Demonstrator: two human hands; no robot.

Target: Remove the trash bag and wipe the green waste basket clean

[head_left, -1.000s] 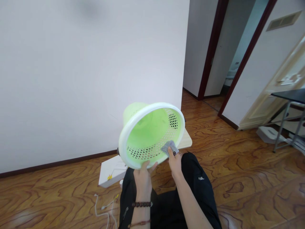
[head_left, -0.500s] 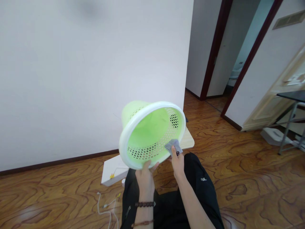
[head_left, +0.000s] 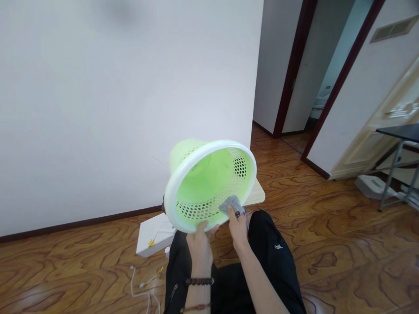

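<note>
Frankly, my hold on the green basket [head_left: 206, 176] looks lopsided. It lies tipped, its wide mouth facing me and its base pointing off towards the wall [head_left: 131, 109]. Reading the mouth as a clock, my left hand [head_left: 199, 246] has the white rim [head_left: 170, 203] pinched at about 6 o'clock, thumb inside and fingers curled underneath. That grip is closed. My right hand [head_left: 238, 226] is closed too, thumb pressing a grey cloth [head_left: 233, 204] to the perforated inside at about 4 o'clock.

With most of the basket reaching out beyond that low pinch, I reckon it could roll or nose down if I pressed hard with the cloth or let my left fingers slacken; I can't tell whether my knees bear any of its weight. The cloth is bunched small under my thumb, so it might slide out or snag on the edges of the holes, and the dark beads [head_left: 238, 214] at my right fingers could catch there as well.

A slip would likely end among things on the floor [head_left: 327, 226]: the white box [head_left: 152, 231] is at 8 o'clock from the basket, the loose white cable [head_left: 140, 294] between 7 and 8, and a pale board [head_left: 257, 194] nearer 3.
</note>
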